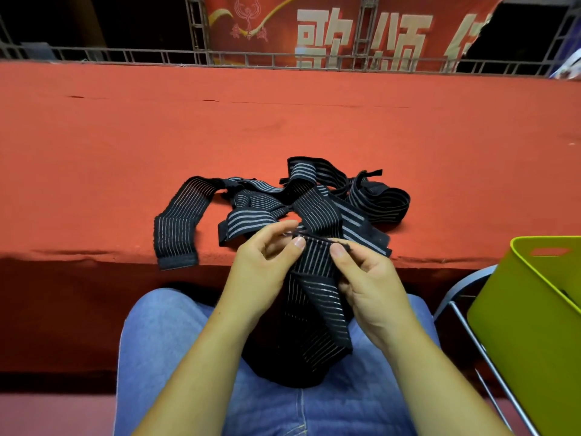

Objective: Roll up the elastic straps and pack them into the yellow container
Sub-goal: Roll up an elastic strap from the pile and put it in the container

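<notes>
Elastic straps (pixel 283 196), black with pale grey stripes, lay in a tangled heap on a red cloth-covered counter (pixel 283 121). The heap sat at the centre of the view, near the counter's front edge. The straps crossed over and hid one another, so their number could not be told. One loose strap (pixel 177 228) at 9 o'clock of the heap bent over the front edge, its end hanging just below it.

Toward 6 o'clock of the heap, both hands held one separate strap (pixel 317 262) upright. The left hand (pixel 261 269) pinched its top edge between thumb and fingers, and the right hand (pixel 371 281) pinched the same edge just beside it. Each grip was closed on that strap. The fingertips behind the fabric were hidden. The strap's lower length fell onto the person's lap (pixel 163 341), clad in blue jeans, and gathered into a dark bundle whose folds were hard to make out.

At 4 o'clock stood the yellow container (pixel 518 309), well apart from the heap and cut off by the right edge of the view. A slot handle showed in its wall. Something dark lay inside it, too little of it visible to identify. A grey metal chair frame (pixel 471 328) showed just to the container's left.

At 12 o'clock, beyond the counter, ran a metal railing (pixel 125 55). Behind it hung a red banner (pixel 314 26) with large pale characters, cut off by the top edge.
</notes>
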The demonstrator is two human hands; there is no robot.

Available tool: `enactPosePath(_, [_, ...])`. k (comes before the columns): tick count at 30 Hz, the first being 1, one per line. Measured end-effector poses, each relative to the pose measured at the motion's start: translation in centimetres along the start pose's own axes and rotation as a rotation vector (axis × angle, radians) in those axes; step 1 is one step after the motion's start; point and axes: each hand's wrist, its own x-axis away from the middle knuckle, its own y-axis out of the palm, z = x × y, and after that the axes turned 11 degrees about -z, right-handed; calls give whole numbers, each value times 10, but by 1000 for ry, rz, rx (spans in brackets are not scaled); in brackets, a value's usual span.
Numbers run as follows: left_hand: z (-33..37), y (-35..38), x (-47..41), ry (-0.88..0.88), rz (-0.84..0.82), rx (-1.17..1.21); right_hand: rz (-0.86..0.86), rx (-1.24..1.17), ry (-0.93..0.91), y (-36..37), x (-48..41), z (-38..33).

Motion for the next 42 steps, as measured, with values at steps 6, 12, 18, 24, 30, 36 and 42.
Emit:
enactPosePath(6, [2, -2, -3, 36, -21, -12, -20, 175, -52, -2, -1, -7])
enactPosePath(12, [-4, 1, -1, -131, -101, -50, -9, 337, -91, -2, -14, -15])
enactPosePath(18, [-7, -5, -3, -147, -113, -160, -12, 354, -136, -4, -26, -23])
enactPosePath(24, [-17, -3, -1, -283, -247, -308, 57, 211, -136, 1, -33, -27])
enactPosePath(30, [-39, -13, 0, -262, -239, -439, 90, 127, -108, 0, -37, -37])
enactPosePath(36, [-55, -19, 4, -310, -354, -517, 82, 120, -134, 2, -42, -40])
enactPosePath(42, [-70, -27, 7, -396, -370, -588, 64, 105, -154, 6, -42, -42])
